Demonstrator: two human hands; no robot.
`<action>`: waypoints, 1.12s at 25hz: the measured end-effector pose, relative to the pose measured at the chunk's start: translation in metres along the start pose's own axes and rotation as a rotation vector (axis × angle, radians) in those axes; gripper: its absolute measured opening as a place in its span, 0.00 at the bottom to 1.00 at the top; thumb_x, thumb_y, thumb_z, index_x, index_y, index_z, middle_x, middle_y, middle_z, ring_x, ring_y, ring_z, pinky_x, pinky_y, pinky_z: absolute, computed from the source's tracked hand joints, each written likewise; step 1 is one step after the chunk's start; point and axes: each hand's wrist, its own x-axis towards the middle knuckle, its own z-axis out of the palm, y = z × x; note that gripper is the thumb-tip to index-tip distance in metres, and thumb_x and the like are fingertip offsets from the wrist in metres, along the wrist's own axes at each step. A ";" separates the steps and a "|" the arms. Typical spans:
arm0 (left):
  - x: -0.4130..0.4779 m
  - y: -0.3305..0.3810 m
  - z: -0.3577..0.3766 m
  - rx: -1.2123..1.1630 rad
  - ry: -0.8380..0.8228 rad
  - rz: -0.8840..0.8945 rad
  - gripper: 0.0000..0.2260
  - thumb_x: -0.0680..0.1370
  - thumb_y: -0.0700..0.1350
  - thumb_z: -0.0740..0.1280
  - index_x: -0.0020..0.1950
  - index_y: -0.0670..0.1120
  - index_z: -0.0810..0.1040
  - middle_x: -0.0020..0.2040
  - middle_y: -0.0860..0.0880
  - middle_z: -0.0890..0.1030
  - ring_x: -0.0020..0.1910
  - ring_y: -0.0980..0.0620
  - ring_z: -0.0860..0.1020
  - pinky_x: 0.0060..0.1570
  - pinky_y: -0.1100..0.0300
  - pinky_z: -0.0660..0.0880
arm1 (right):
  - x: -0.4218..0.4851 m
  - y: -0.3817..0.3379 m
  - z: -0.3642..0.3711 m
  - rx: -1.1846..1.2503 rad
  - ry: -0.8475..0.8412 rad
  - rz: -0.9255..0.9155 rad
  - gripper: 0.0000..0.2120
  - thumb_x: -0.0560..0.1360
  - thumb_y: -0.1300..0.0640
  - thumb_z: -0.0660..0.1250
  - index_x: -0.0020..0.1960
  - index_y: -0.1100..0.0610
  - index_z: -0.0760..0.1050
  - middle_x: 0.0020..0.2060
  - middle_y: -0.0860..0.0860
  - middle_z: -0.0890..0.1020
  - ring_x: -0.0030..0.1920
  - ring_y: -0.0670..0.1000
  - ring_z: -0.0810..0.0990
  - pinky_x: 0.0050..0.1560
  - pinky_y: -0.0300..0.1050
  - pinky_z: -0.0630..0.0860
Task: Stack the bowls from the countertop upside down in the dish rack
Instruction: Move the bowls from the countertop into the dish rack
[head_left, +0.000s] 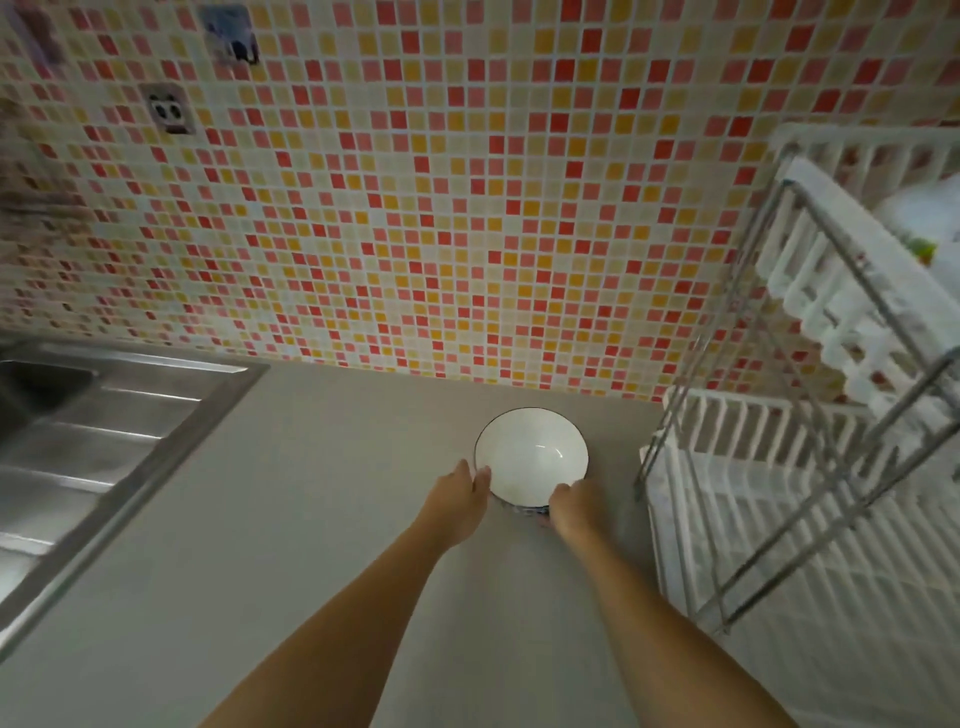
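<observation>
Sitting upright on the grey countertop (322, 519), close to the tiled wall, your bowl (531, 454) shows a white inside and a thin dark rim, with a bit of blue pattern peeking out on its near underside between your two hands. Your left hand (460, 501) is at the bowl's left edge, fingertips against the rim, and your right hand (574, 506) meets the near right edge with its fingers curled at the side of the bowl (whether either hand has actually closed a grip or is only touching, you cannot tell from this angle). Both forearms reach in from the bottom of the view and converge on the bowl, which rests on the counter and is not lifted. Just to the right of it stands the dish rack (779, 519), a chrome wire frame carrying white slatted plastic trays on two levels; the lower tray lies open beside your right arm, and the upper tray tilts across the right edge of the view with some blurred pale items in it that are too unclear to name. Well apart on the left, the stainless steel sink (104, 431) with its ribbed drainboard sits set into the counter. Behind everything runs the mosaic wall (441, 208) of red, orange, yellow and white squares, with a couple of small adhesive hooks (169, 111) stuck high on its left side.
</observation>
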 end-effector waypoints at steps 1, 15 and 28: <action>-0.002 0.001 -0.004 -0.032 0.010 -0.021 0.25 0.82 0.53 0.49 0.72 0.35 0.59 0.66 0.33 0.71 0.67 0.37 0.69 0.64 0.51 0.66 | -0.016 -0.006 -0.005 -0.006 0.033 -0.019 0.16 0.73 0.61 0.59 0.58 0.66 0.70 0.54 0.65 0.78 0.52 0.64 0.79 0.54 0.50 0.78; -0.126 0.101 -0.185 -0.376 0.657 0.480 0.17 0.82 0.48 0.56 0.67 0.43 0.71 0.47 0.44 0.81 0.37 0.53 0.75 0.33 0.72 0.70 | -0.208 -0.146 -0.143 0.099 0.159 -1.007 0.25 0.78 0.63 0.57 0.74 0.54 0.57 0.62 0.48 0.75 0.60 0.52 0.77 0.59 0.46 0.75; -0.234 0.283 -0.202 -0.369 0.113 1.319 0.40 0.65 0.44 0.65 0.75 0.57 0.54 0.72 0.53 0.68 0.69 0.51 0.71 0.65 0.57 0.71 | -0.267 -0.162 -0.389 0.171 0.622 -1.614 0.22 0.74 0.56 0.63 0.67 0.48 0.67 0.54 0.27 0.73 0.52 0.28 0.75 0.52 0.27 0.74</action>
